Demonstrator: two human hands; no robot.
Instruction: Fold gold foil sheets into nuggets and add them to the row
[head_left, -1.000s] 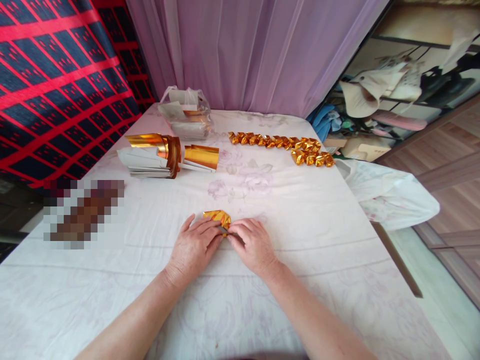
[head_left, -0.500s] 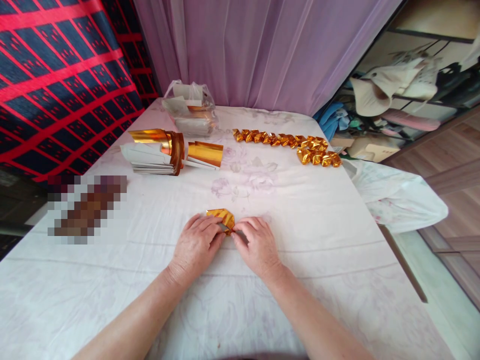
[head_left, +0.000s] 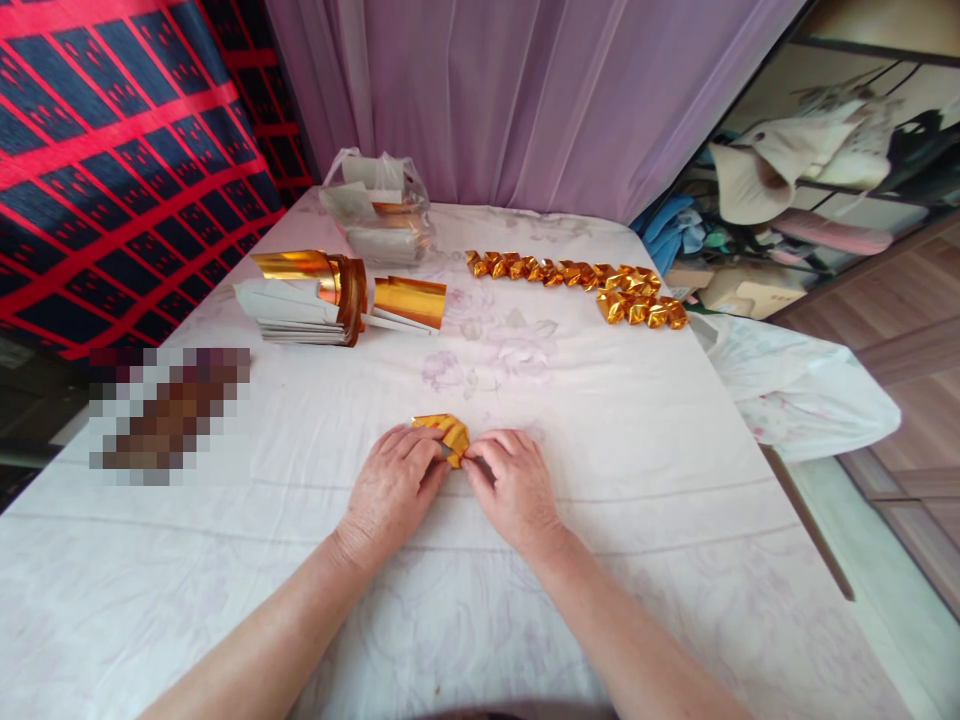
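Observation:
A partly folded piece of gold foil paper [head_left: 448, 430] lies on the cloth-covered table between my hands. My left hand [head_left: 394, 480] is closed on its left side, fingers over the top and thumb at the near edge. At its right corner my right hand [head_left: 514, 485] pinches the paper with thumb and index fingertips. Part of the paper is hidden under my left fingers. Farther off stands a stack of gold and white foil paper sheets [head_left: 300, 312], with a loose gold sheet [head_left: 409, 304] beside it. Folded gold foil pieces [head_left: 564, 273] sit in rows at the back right.
A clear plastic bag [head_left: 379, 215] holding more paper is at the back left. A pixelated patch [head_left: 171, 415] covers something on the left of the table [head_left: 600, 600]. Shelves with a cap [head_left: 757, 180] and a white cloth bundle [head_left: 810, 390] are off the right edge.
Both hands keep nearly the same place and grip on the gold foil paper. The whole view has shifted slightly, with the far objects a little higher in the picture.

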